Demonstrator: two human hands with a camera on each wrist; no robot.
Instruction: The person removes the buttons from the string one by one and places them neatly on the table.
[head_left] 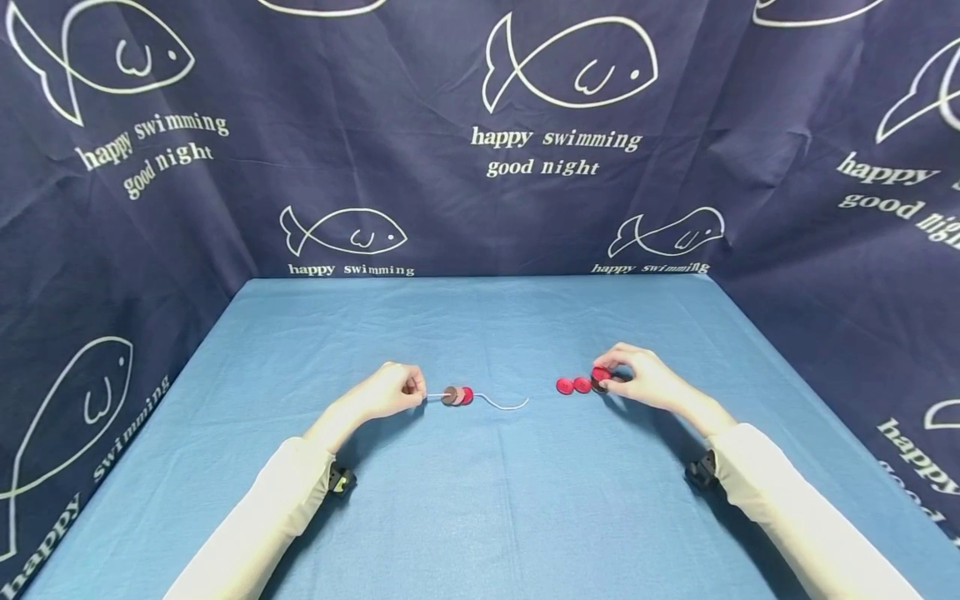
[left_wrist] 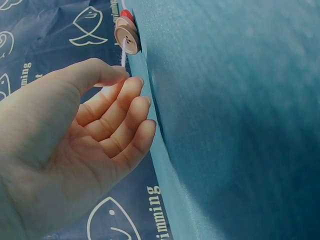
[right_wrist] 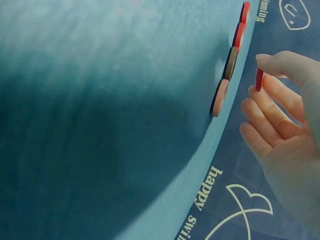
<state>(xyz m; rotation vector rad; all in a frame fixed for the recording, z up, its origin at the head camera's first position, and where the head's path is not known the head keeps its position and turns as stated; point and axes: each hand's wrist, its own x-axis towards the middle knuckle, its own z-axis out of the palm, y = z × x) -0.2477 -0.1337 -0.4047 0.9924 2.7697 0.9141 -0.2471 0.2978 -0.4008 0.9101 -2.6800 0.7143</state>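
Observation:
My left hand (head_left: 392, 390) pinches a white string (head_left: 435, 396) between thumb and forefinger, the other fingers loosely bent. On the string sit several round buttons: a brown button (left_wrist: 127, 41) nearest the hand, with a pinkish one and a red button (head_left: 467, 396) beyond it. The string's free end (head_left: 510, 407) curves away to the right on the cloth. My right hand (head_left: 637, 379) pinches a red button (right_wrist: 259, 79) by its edges, raised over the right end of a row of buttons. In that row are red buttons (head_left: 573, 386), a brown button (right_wrist: 231, 63) and a pinkish button (right_wrist: 220, 98).
A blue cloth (head_left: 480, 500) covers the table. Dark blue curtains (head_left: 450, 100) with white fish drawings hang behind it and at both sides. Black wrist cameras (head_left: 341, 480) sit under the white sleeves.

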